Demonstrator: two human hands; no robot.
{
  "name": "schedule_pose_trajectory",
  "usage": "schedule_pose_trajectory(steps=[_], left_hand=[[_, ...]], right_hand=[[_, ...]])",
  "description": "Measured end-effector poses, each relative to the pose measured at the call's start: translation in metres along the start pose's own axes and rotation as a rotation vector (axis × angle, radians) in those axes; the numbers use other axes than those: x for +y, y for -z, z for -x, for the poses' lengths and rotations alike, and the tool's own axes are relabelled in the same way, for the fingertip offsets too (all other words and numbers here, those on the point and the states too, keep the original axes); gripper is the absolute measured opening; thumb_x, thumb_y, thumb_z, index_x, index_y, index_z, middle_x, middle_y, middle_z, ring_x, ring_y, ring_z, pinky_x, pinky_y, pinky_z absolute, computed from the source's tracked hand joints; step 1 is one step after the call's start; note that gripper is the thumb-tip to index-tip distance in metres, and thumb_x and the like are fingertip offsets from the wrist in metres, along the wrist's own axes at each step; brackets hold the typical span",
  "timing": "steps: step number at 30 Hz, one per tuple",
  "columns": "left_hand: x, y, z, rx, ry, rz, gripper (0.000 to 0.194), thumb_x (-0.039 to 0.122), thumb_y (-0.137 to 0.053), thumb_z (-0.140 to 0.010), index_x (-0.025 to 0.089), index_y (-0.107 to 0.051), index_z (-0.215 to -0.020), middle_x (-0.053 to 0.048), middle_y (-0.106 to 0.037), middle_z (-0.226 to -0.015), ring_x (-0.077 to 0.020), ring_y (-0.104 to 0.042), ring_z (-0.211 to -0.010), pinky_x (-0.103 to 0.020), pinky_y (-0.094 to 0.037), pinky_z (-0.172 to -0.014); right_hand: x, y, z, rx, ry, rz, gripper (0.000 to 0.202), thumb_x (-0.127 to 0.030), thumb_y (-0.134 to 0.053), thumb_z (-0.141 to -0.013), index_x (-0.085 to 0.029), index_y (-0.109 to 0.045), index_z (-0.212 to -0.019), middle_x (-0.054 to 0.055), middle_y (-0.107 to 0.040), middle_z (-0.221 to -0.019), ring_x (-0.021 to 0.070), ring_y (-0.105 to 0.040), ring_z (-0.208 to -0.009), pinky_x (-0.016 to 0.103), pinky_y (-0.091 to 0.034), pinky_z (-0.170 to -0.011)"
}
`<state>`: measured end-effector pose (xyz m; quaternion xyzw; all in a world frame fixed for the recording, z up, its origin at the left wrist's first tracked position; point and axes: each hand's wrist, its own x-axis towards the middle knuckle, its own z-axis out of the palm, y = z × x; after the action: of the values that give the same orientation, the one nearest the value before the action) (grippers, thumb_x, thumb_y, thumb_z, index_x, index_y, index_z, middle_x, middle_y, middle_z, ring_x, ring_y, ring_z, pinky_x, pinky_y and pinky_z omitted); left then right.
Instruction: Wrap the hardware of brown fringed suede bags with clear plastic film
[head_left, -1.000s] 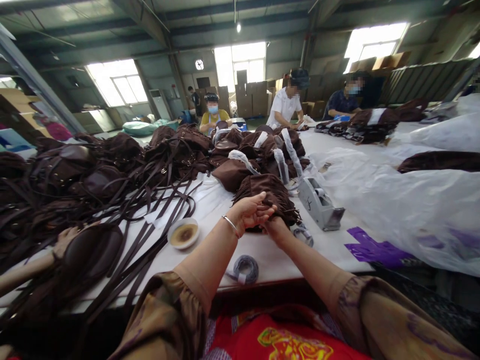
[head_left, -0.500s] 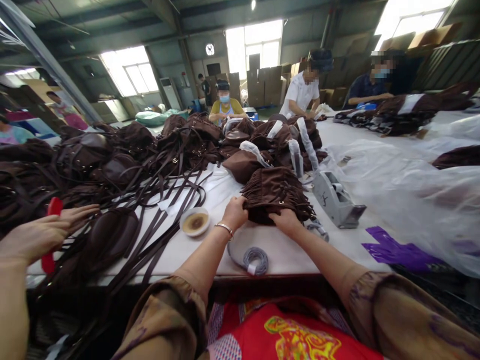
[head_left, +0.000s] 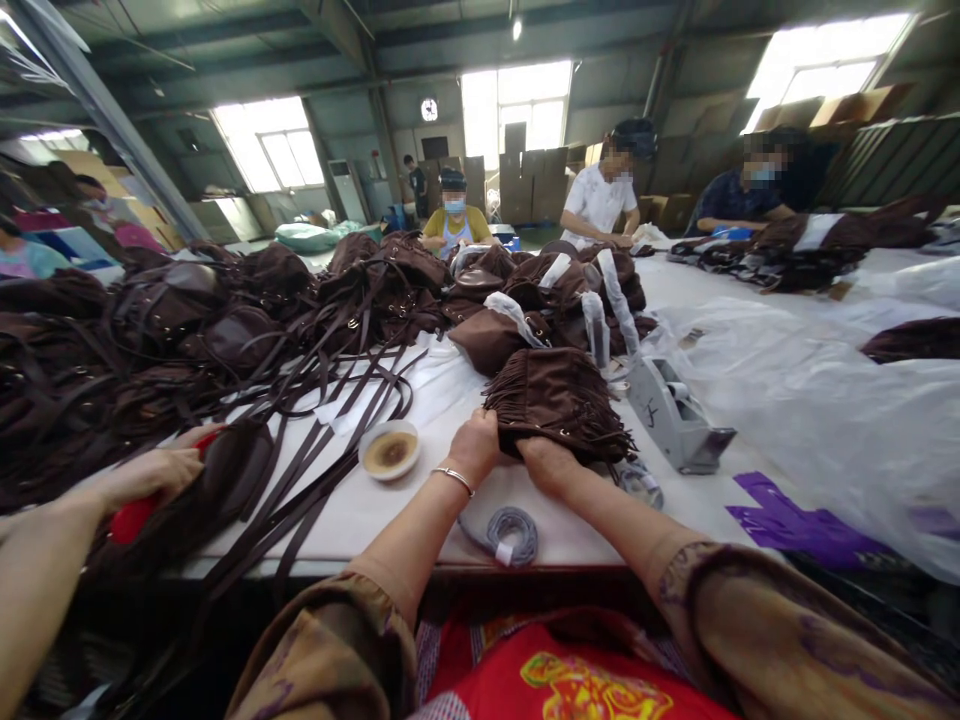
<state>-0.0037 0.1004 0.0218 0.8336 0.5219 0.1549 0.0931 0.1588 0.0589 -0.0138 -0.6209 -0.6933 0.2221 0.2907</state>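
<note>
A dark brown fringed bag [head_left: 559, 390] lies on the white table in front of me, its edge with small metal eyelets toward me. My left hand [head_left: 477, 440], with a bangle at the wrist, is closed on the bag's near left corner. My right hand [head_left: 549, 464] reaches to the near edge, its fingers hidden under or inside the bag. Closer to me lies a coil of grey strap [head_left: 513, 534] with a white band. A white bowl [head_left: 389, 449] of brownish contents stands to the left.
Brown bags [head_left: 247, 290] with long straps pile up on the left. There a co-worker's hand [head_left: 161, 475] holds a red tool [head_left: 135, 518]. A grey tape dispenser [head_left: 679, 420], purple plastic [head_left: 810, 525] and clear plastic sheeting [head_left: 810, 390] lie right. Other people work across the table.
My right hand has moved slightly left and farther under the bag's near edge. The co-worker's hand with the red tool has moved right, onto a brown bag.
</note>
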Motion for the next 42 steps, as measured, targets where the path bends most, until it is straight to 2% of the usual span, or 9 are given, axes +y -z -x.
schedule_pose_trajectory(steps=[4, 8, 13, 17, 20, 24, 30, 34, 42], left_hand=[[0.000, -0.004, 0.004, 0.005, 0.044, -0.033, 0.028, 0.007, -0.038, -0.090, 0.013, -0.058, -0.108, -0.014, -0.066, -0.100, -0.0222, -0.066, -0.088, -0.032, -0.051, -0.081], [0.001, -0.006, 0.001, 0.018, 0.047, -0.042, 0.027, 0.009, -0.039, -0.090, 0.016, -0.062, -0.104, -0.011, -0.069, -0.098, -0.0204, -0.066, -0.091, -0.029, -0.050, -0.083], [0.007, -0.005, -0.003, 0.010, 0.047, -0.067, 0.030, 0.011, -0.040, -0.090, 0.020, -0.067, -0.101, -0.008, -0.072, -0.101, -0.0187, -0.066, -0.094, -0.027, -0.048, -0.084], [0.008, 0.000, -0.003, -0.018, 0.036, -0.105, 0.027, 0.015, -0.044, -0.089, 0.020, -0.068, -0.100, -0.008, -0.071, -0.100, -0.0200, -0.066, -0.092, -0.028, -0.049, -0.081], [0.011, 0.004, 0.002, -0.022, 0.011, -0.141, 0.030, 0.017, -0.043, -0.091, 0.022, -0.064, -0.112, -0.009, -0.068, -0.103, -0.0219, -0.064, -0.094, -0.031, -0.049, -0.081], [0.021, -0.001, 0.010, -0.004, -0.075, -0.191, 0.035, 0.020, -0.039, -0.095, 0.023, -0.054, -0.127, -0.010, -0.062, -0.109, -0.0238, -0.061, -0.101, -0.034, -0.049, -0.084], [0.019, -0.017, 0.004, 0.013, 0.015, -0.194, 0.027, 0.019, -0.036, -0.096, 0.014, -0.059, -0.109, -0.014, -0.062, -0.107, -0.0244, -0.066, -0.088, -0.034, -0.051, -0.073], [0.006, -0.022, -0.003, 0.025, 0.104, -0.143, 0.026, 0.020, -0.036, -0.097, 0.013, -0.061, -0.101, -0.013, -0.068, -0.097, -0.0228, -0.068, -0.086, -0.031, -0.051, -0.073], [0.004, -0.024, -0.008, 0.057, 0.109, -0.048, 0.029, 0.021, -0.036, -0.098, 0.018, -0.063, -0.108, -0.009, -0.071, -0.102, -0.0185, -0.067, -0.096, -0.028, -0.049, -0.085]], right_hand=[[0.007, 0.006, 0.012, -0.139, 0.133, 0.156, 0.037, -0.004, -0.043, -0.086, -0.016, -0.068, -0.112, 0.013, -0.070, -0.113, 0.0263, -0.063, -0.108, 0.041, -0.044, -0.104], [0.014, 0.016, 0.023, -0.214, 0.262, 0.235, 0.043, 0.000, -0.038, -0.087, -0.016, -0.062, -0.119, 0.012, -0.064, -0.124, 0.0238, -0.057, -0.117, 0.038, -0.042, -0.107], [0.023, 0.031, 0.031, -0.302, 0.455, 0.301, 0.044, 0.007, -0.039, -0.078, -0.014, -0.064, -0.109, 0.010, -0.065, -0.110, 0.0199, -0.060, -0.105, 0.034, -0.045, -0.103], [0.022, 0.035, 0.035, -0.288, 0.301, 0.273, 0.034, 0.000, -0.043, -0.083, -0.013, -0.065, -0.106, 0.011, -0.066, -0.112, 0.0205, -0.059, -0.109, 0.033, -0.041, -0.105], [0.013, 0.032, 0.034, -0.240, 0.120, 0.270, 0.026, -0.011, -0.045, -0.089, -0.012, -0.065, -0.105, 0.013, -0.069, -0.108, 0.0225, -0.062, -0.103, 0.034, -0.044, -0.099], [-0.003, 0.024, 0.025, -0.201, -0.054, 0.254, 0.030, -0.015, -0.048, -0.086, -0.013, -0.066, -0.110, 0.015, -0.071, -0.109, 0.0241, -0.065, -0.100, 0.031, -0.047, -0.086], [-0.017, 0.015, 0.018, -0.179, -0.211, 0.249, 0.030, -0.036, -0.051, -0.090, -0.016, -0.070, -0.100, 0.016, -0.073, -0.098, 0.0273, -0.068, -0.085, 0.032, -0.045, -0.069], [-0.014, 0.016, 0.027, -0.166, -0.138, 0.232, 0.030, -0.037, -0.045, -0.095, -0.018, -0.067, -0.088, 0.011, -0.072, -0.087, 0.0216, -0.065, -0.076, 0.029, -0.041, -0.065], [0.005, 0.022, 0.046, -0.156, 0.229, 0.195, 0.017, -0.015, -0.049, -0.089, -0.016, -0.061, -0.076, 0.007, -0.063, -0.087, 0.0152, -0.055, -0.079, 0.026, -0.041, -0.077]])
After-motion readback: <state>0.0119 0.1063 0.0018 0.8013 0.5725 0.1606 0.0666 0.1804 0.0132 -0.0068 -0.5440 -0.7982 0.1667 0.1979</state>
